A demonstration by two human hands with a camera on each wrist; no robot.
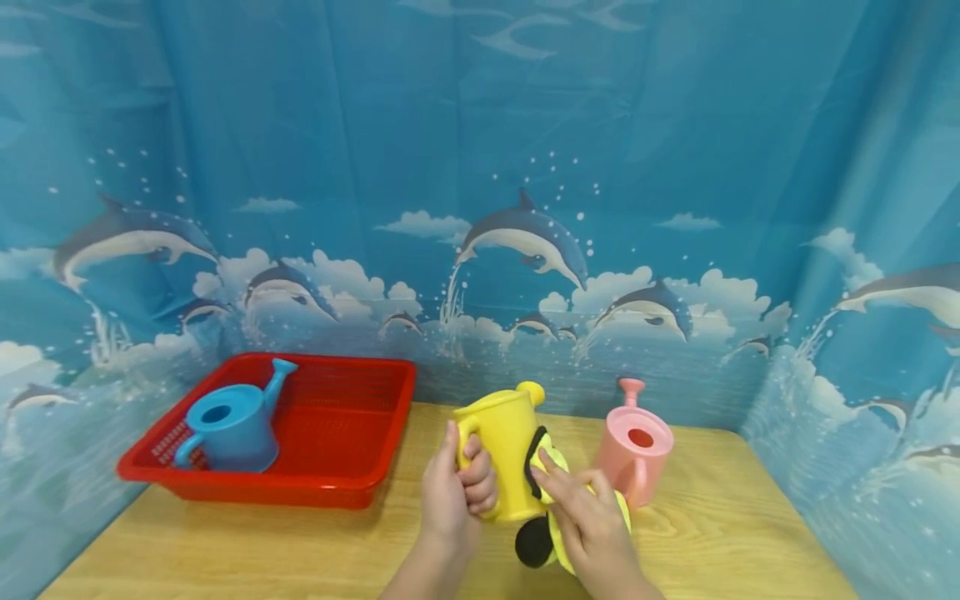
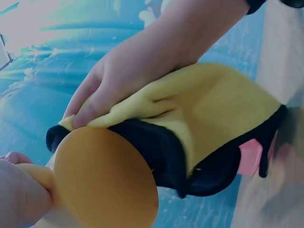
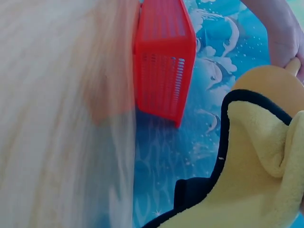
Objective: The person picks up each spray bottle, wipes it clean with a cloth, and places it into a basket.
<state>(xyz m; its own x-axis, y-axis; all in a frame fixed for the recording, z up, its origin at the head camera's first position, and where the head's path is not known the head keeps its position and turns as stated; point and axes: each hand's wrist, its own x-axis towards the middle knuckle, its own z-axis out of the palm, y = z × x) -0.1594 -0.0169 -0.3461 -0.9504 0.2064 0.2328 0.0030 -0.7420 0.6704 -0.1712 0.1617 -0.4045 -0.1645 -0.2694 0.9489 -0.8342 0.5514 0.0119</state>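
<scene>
My left hand grips the handle of a yellow toy watering can, held tilted above the table. Against the can's right side, my right hand holds a yellow cloth with black edging. Part of the cloth hangs loose below that hand, showing a dark patch underneath. In the left wrist view the can's rounded base faces the camera, and the cloth's edge lies against it. The right wrist view shows mostly the cloth; the right hand's fingers are nearly all hidden there.
A pink watering can stands on the wooden table, just beyond my right hand. At the left, a red plastic basket contains a blue watering can. Behind the table hangs a blue dolphin-print curtain.
</scene>
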